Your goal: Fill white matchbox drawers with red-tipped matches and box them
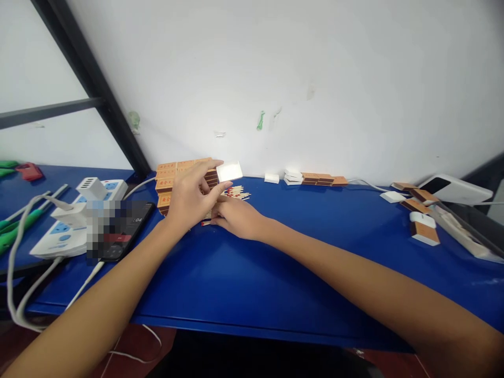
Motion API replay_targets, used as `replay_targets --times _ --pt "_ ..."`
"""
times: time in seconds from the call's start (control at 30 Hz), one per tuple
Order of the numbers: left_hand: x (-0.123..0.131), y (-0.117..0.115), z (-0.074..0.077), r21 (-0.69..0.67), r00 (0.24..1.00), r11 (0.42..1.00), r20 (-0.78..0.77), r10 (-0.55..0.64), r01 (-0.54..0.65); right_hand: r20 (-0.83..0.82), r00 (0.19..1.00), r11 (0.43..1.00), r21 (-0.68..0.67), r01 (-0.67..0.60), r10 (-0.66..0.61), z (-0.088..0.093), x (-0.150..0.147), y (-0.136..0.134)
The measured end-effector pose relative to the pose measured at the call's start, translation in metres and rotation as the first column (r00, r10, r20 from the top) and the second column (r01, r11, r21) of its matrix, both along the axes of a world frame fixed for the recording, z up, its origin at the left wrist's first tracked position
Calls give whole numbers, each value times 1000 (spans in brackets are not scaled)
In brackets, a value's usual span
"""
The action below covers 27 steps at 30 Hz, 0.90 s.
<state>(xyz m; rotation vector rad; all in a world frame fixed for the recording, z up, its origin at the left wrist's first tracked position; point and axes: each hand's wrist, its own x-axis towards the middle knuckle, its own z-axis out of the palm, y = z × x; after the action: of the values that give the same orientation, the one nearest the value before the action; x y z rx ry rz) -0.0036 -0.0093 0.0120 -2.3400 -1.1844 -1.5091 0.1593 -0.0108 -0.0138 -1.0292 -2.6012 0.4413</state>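
Note:
My left hand point(192, 197) is raised over the blue table point(252, 283) and pinches a small white matchbox tray point(229, 171) between thumb and fingers. Behind it stands a stack of orange matchboxes point(170, 181). My right hand point(238, 218) rests low on the table with its fingers closed on loose matches near a small pile of red-tipped matches point(237, 193); what it grips is partly hidden by my left hand.
A phone point(122, 231) and white power strips point(63, 231) with cables lie at the left. More matchboxes point(321, 179) and white trays sit along the wall. Boxes point(424, 231), a power bank point(452, 189) and a strip lie at the right.

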Motion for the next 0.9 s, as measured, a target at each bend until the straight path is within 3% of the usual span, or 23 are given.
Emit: replay_targets --times 0.2,0.33,0.53,0.9 --pt "1 1 -6 -23 993 999 -110 -43 41 181 973 988 -26 152 -145 6 39 -22" --pt "8 -6 -13 -85 980 993 -171 -99 85 153 952 962 -13 271 -266 4 84 -32" --pt "17 -12 -29 -290 939 950 -279 -200 116 107 918 925 38 379 -381 -11 137 -20" --pt "19 -10 -31 -365 901 921 -342 -268 135 52 916 915 -48 400 -398 -9 151 -18"
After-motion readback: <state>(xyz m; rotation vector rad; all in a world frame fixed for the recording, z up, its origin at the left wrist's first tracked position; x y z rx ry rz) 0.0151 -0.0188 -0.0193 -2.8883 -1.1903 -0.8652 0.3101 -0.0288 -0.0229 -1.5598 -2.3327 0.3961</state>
